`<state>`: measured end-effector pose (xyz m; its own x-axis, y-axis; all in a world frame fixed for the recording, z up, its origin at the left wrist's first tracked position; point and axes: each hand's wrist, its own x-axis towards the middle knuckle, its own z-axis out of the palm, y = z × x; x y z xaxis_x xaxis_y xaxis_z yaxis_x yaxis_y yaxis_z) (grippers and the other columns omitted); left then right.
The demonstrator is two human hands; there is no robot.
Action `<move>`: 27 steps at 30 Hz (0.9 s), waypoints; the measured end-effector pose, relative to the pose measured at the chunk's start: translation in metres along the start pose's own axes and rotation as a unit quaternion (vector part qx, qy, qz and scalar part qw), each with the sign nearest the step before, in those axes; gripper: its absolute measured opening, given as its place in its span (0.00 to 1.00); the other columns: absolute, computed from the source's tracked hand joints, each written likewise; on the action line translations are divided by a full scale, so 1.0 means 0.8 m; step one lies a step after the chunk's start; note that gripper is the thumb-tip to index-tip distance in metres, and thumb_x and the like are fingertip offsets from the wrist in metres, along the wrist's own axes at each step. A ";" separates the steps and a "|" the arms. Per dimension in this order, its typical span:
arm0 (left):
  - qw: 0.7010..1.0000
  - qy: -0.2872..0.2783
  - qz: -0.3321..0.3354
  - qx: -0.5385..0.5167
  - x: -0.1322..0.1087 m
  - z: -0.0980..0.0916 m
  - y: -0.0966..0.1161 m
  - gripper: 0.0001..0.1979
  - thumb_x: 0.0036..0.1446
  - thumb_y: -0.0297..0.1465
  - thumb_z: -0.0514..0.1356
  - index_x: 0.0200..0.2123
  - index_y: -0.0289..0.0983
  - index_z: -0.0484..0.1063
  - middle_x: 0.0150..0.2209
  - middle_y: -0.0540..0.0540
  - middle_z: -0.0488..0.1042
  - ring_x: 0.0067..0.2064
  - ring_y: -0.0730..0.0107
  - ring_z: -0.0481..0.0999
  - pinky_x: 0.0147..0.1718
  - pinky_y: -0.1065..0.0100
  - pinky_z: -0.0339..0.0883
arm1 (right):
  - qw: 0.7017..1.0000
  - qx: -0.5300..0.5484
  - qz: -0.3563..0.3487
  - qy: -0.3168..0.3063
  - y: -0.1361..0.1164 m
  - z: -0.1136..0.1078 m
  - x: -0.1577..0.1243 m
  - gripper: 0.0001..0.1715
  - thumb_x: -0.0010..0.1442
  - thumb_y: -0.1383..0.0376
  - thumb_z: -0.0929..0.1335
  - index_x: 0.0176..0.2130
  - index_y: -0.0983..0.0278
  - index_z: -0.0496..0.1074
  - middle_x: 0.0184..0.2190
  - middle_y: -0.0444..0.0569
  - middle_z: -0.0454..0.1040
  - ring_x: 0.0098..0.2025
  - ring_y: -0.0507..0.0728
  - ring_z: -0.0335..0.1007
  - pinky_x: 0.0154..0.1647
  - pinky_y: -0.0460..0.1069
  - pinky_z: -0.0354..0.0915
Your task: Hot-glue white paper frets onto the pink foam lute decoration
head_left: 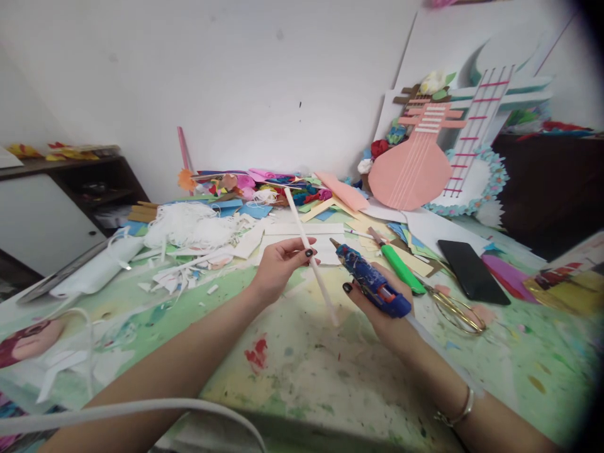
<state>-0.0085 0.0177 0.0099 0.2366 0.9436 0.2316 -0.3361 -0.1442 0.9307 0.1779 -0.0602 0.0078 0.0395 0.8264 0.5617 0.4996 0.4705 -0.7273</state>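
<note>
A thin white paper stick [322,288] is pinched between the thumb and fingers of my left hand [282,265], tilted above the table. My right hand [384,308] is wrapped round a blue glue gun [365,277]. Its nozzle points up and left toward the stick, a small gap apart from it. Behind my hands lie flat white paper pieces [302,230]. Right of the glue gun rests a green-handled cutter [401,269], with gold-handled scissors [457,313] beside it.
A black phone [473,270] lies at the right. Paper instruments, one a pink lute [410,170], lean at the back right. Shredded white paper [189,228] heaps up at the left, near a white power strip [97,267]. A white cable [141,412] crosses the foreground.
</note>
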 end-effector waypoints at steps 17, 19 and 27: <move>0.998 -0.038 0.041 0.042 -0.005 0.004 0.001 0.21 0.44 0.33 0.69 0.42 0.33 0.71 0.30 0.46 0.77 0.30 0.63 0.79 0.33 0.63 0.73 | 0.997 0.001 0.024 -0.072 0.007 0.003 -0.001 0.08 0.53 0.62 0.68 0.28 0.62 0.65 0.22 0.40 0.62 0.25 0.50 0.55 0.26 0.46 0.54; 0.997 -0.031 0.045 0.050 -0.005 0.004 0.002 0.21 0.43 0.34 0.69 0.41 0.33 0.72 0.29 0.46 0.77 0.30 0.62 0.79 0.32 0.63 0.74 | 0.997 -0.004 0.025 -0.075 0.007 0.003 -0.001 0.08 0.52 0.62 0.69 0.29 0.63 0.66 0.22 0.40 0.63 0.25 0.51 0.55 0.26 0.46 0.54; 0.997 -0.025 0.052 0.053 -0.005 0.005 0.003 0.21 0.43 0.33 0.69 0.41 0.33 0.73 0.28 0.47 0.76 0.29 0.63 0.79 0.31 0.63 0.75 | 0.997 -0.004 0.023 -0.073 0.005 0.002 -0.001 0.08 0.52 0.63 0.68 0.28 0.63 0.65 0.22 0.41 0.63 0.25 0.51 0.55 0.26 0.46 0.54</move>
<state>-0.0066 0.0123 0.0120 0.2516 0.9062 0.3400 -0.2629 -0.2740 0.9251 0.1784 -0.0583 0.0036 -0.0638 0.8838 0.4635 0.5073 0.4286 -0.7476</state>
